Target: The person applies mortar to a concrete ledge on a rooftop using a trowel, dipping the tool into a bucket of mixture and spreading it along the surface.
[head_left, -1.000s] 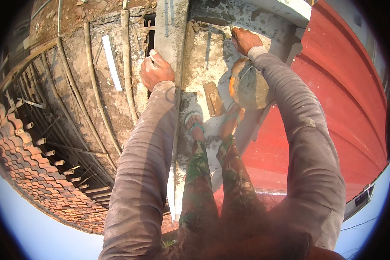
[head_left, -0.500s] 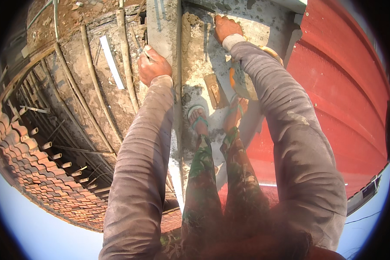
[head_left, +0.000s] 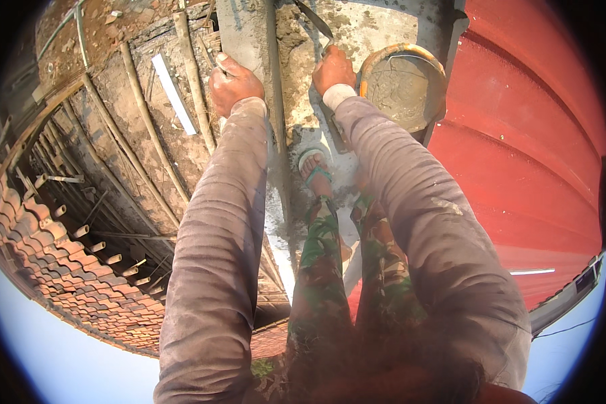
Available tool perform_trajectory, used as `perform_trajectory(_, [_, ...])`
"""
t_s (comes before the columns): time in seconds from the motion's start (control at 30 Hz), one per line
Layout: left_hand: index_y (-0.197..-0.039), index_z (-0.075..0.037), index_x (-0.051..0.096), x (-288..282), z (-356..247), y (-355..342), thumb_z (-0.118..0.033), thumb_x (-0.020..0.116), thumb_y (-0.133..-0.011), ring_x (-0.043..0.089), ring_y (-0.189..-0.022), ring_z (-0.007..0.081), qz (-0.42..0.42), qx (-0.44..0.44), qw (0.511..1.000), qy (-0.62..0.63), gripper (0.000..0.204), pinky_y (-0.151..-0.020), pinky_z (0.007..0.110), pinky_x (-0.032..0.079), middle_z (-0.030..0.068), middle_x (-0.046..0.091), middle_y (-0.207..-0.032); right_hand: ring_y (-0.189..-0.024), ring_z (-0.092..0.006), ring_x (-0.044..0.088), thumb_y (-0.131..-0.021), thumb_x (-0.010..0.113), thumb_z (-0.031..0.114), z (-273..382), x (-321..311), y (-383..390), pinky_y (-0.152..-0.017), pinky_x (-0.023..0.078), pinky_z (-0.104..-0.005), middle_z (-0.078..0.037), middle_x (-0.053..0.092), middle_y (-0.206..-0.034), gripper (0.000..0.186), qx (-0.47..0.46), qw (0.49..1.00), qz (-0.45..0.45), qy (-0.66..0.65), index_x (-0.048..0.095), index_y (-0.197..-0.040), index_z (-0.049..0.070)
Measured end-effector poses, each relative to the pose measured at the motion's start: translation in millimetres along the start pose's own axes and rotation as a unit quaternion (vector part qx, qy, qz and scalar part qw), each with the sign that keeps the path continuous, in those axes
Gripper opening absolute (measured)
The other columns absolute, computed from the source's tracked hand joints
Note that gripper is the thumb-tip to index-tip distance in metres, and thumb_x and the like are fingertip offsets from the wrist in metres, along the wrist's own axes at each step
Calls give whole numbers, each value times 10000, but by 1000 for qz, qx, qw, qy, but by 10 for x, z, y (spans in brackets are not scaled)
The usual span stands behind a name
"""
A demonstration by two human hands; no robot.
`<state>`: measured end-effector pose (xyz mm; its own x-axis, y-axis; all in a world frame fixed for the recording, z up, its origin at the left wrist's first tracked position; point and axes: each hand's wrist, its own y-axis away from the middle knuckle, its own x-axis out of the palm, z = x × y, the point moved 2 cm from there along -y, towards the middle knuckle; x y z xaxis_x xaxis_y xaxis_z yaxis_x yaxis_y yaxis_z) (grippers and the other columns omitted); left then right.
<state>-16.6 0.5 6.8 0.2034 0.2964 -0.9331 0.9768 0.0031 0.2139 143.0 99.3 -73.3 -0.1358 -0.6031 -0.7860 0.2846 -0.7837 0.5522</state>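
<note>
My right hand is closed round the handle of a trowel, whose dark blade points up and left over the mortar-smeared slab. Just right of that hand is an orange-rimmed bucket of grey mortar, its lower side partly behind my right sleeve. My left hand is closed at the left side of a grey plastered ledge, thumb uppermost; what its fingers grip, if anything, is hidden. A wooden float lies below my right hand, partly covered by my forearm.
My sandalled foot stands on the narrow concrete slab. Red metal roofing slopes off at the right. Left of the ledge are bamboo poles, a white strip, and a tiled roof lower down.
My right hand has moved left and slightly nearer, bringing the trowel blade into clearer view. The bucket, earlier mostly behind my right arm, now shows. My left hand has barely shifted.
</note>
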Motion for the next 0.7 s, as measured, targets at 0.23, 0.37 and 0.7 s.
perform_trajectory(0.23, [-1107,-27,737,36,-6,1,-603,332,-1043,673,-1003,470,-5,8,1000,-7,706,-902,533,522,266,726,-1057,-1097,-442,631,-1034,400,274,53,36,-771,-945,495,-477,-230,700,-1139,370,-95,981,-121,-119,685,-1101,48])
perform_trajectory(0.37, [-1173,-28,730,-29,-30,31,-616,311,-1041,670,-1054,460,27,-25,999,-20,734,-943,522,515,273,722,-1086,-1125,-367,672,-910,621,155,-45,343,-198,-955,543,-465,-189,657,-1245,403,-73,995,39,54,572,-1303,80])
perform_trajectory(0.7, [-1030,21,726,22,-13,44,-574,311,-1058,680,-966,456,-1,7,1000,9,726,-873,540,529,269,720,-1020,-1160,-430,644,-919,627,258,-428,562,384,-983,517,-498,-276,670,-1219,428,143,972,-13,-185,591,-1271,18])
